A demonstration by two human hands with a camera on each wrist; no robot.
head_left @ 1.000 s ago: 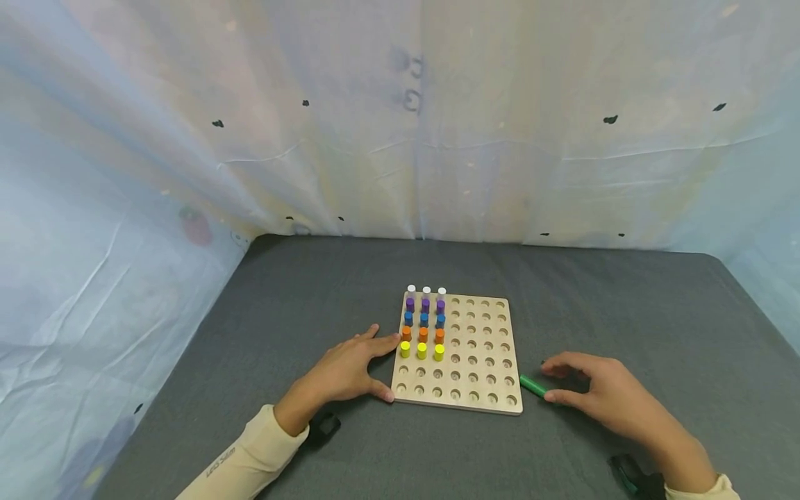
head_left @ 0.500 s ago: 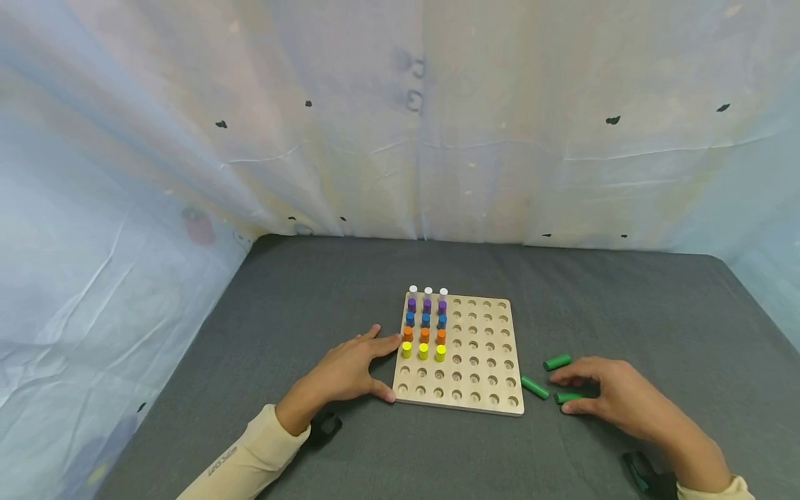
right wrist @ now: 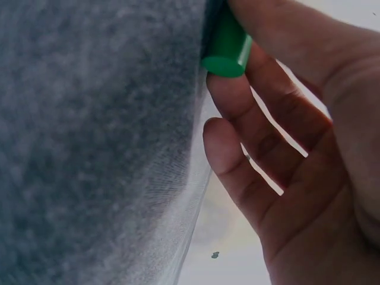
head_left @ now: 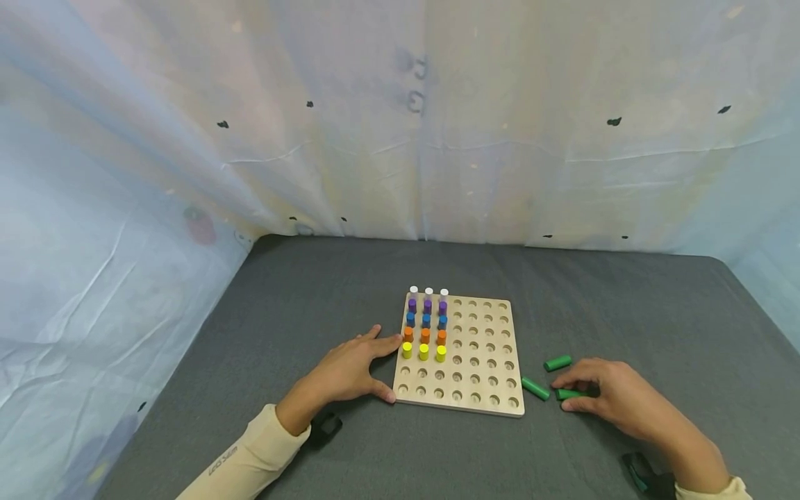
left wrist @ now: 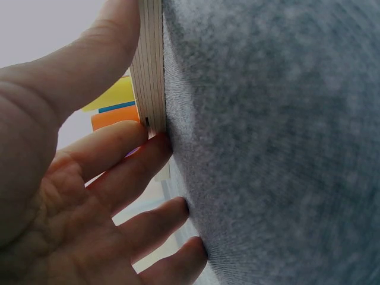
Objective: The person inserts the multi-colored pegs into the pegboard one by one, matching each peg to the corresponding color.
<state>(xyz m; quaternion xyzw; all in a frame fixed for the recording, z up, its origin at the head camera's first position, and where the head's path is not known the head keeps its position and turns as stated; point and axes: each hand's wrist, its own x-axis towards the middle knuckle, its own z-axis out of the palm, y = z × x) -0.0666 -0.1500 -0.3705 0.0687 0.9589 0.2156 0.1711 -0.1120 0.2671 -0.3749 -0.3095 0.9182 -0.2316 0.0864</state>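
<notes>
A square wooden pegboard (head_left: 465, 353) lies on the table. Its left side carries short rows of upright pegs: white (head_left: 428, 292), purple (head_left: 428, 306), blue (head_left: 426, 321), orange (head_left: 425, 336) and yellow (head_left: 423, 353). My left hand (head_left: 346, 368) rests at the board's left edge, thumb and fingers spread and fairly straight. In the left wrist view, the thumb (left wrist: 101, 56) and fingertips touch that edge and the cloth. Right of the board, my right hand (head_left: 615, 396) pinches a green peg (right wrist: 228, 53) lying low over the cloth between thumb and fingers.
Two more green pegs lie loose by the right hand: one (head_left: 557, 363) just beyond it, another (head_left: 535, 389) close to the board's right edge. Dark grey cloth (head_left: 325, 285) covers the table. A pale curtain (head_left: 475, 173) hangs behind and at the sides.
My right hand has drawn slightly right, baring the loose green pegs, and now takes a different one from the peg near the board. The left hand has stayed at the board's edge.
</notes>
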